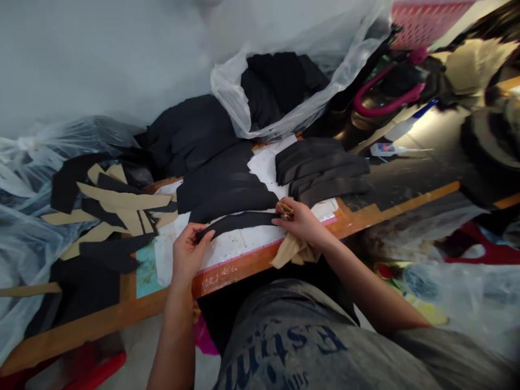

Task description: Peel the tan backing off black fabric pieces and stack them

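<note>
A curved black strip [239,220] lies along the front edge of a row of overlapping black pieces [223,187]. Its left end is pinched between the thumb and fingers of my left hand [190,246]. At the strip's right end is my right hand [303,222], thumb and finger against it. Crumpled tan paper [286,210] is bunched in that hand's grip, and more tan paper [296,250] hangs below the palm over the table edge. White paper [244,236] shows under the strip. To the right, a second overlapping row of black pieces [317,165] fans out.
Tan and black offcuts [125,203] are heaped at left beside clear plastic [28,179]. Behind stands a plastic bag [227,86] of black pieces. A small white bottle [384,149], a blue-handled tool [424,108] and a pink hoop [365,105] lie right. The wooden table edge [239,268] runs in front.
</note>
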{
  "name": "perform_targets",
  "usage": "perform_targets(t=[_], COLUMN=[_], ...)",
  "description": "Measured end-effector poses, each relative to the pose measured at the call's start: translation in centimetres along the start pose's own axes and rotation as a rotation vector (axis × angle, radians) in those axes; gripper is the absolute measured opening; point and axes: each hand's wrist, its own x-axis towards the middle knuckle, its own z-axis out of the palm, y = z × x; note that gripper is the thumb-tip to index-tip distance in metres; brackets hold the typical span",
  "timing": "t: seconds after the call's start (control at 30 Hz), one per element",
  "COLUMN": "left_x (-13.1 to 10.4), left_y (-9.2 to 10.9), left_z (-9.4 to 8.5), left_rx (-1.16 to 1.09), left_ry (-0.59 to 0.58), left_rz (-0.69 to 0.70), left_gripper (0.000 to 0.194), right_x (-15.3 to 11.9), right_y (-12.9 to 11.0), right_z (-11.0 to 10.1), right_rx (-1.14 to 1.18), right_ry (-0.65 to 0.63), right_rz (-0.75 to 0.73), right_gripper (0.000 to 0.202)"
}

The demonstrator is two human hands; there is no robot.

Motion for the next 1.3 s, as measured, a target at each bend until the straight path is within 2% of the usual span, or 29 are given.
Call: perform_targets(t=[0.17,0.23,0.3,0.37,0.4,0.47,0.53,0.57,0.63,0.7,0.77,0.83,0.9,0.93,1.03,1.1,1.2,1.3], left_x=[-1.9,-2.6,-3.4,-4.0,-4.1,-3.9,-3.0,-2.5,-1.4,-0.6,-0.2,-0.1,0.0,0.1,0.8,1.6,2.4,1.6], left_y=[-0.5,-0.4,-0.2,-0.3,-0.6,-1.6,-3.0,-3.7,-4.8,-5.6,-6.0,-6.3,-6.3,-6.4,-6.4,-6.4,-6.0,-4.6], left_z=[-1.2,-1.3,-1.3,-1.6,-2.0,-3.4,-5.4,-6.5,-8.5,-10.1,-11.0,-11.3,-11.4,-11.5,-11.9,-12.5,-12.9,-11.3], left_rx=[-0.179,-0.176,-0.126,-0.052,0.001,0.151,0.378,0.508,0.726,0.865,0.932,0.964,0.984,0.991,0.999,0.993,0.987,0.978], left_ry=[-0.045,-0.074,-0.134,-0.165,-0.136,0.024,0.229,0.294,0.345,0.334,0.296,0.255,0.224,0.211,0.159,0.132,0.151,0.236], left_rz=[-0.159,-0.192,-0.182,-0.15,-0.13,-0.066,0.038,0.083,0.09,-0.002,-0.069,-0.061,-0.014,0.011,0.099,0.156,0.215,0.274], left_gripper=[0.034,0.037,0.038,0.04,0.042,0.043,0.042,0.044,0.056,0.069,0.067,0.052,0.046,0.045,0.043,0.038,0.034,0.034], right_x=[-1.0,-1.6,-2.3,-2.9,-3.2,-3.6,-3.7,-3.6,-3.5,-3.7,-4.4,-5.4,-5.9,-5.9,-4.6,-3.4,-2.1,-1.6], right_y=[-0.5,-0.7,-0.5,0.1,0.6,2.0,3.7,4.5,5.6,5.6,4.5,2.2,-0.6,-1.9,-5.0,-5.8,-6.0,-6.0], right_z=[0.5,0.3,-0.9,-3.6,-5.5,-9.9,-14.2,-15.9,-18.1,-18.6,-17.8,-16.0,-13.5,-12.0,-6.9,-3.3,1.6,5.5], right_rx=[0.314,0.321,0.255,0.124,0.043,-0.122,-0.282,-0.395,-0.502,-0.667,-0.712,-0.539,-0.267,-0.184,-0.068,0.004,0.086,0.149], right_ry=[-0.001,-0.026,-0.039,0.009,0.057,0.188,0.312,0.346,0.443,0.576,0.687,0.627,0.422,0.327,0.031,-0.139,-0.319,-0.362], right_rz=[-0.021,-0.019,-0.043,-0.076,-0.084,-0.042,0.086,0.169,0.233,0.259,0.247,0.129,-0.013,-0.034,-0.126,-0.164,-0.185,-0.175], right_gripper=[0.03,0.032,0.029,0.025,0.023,0.025,0.028,0.031,0.039,0.048,0.045,0.032,0.029,0.028,0.023,0.025,0.027,0.029])
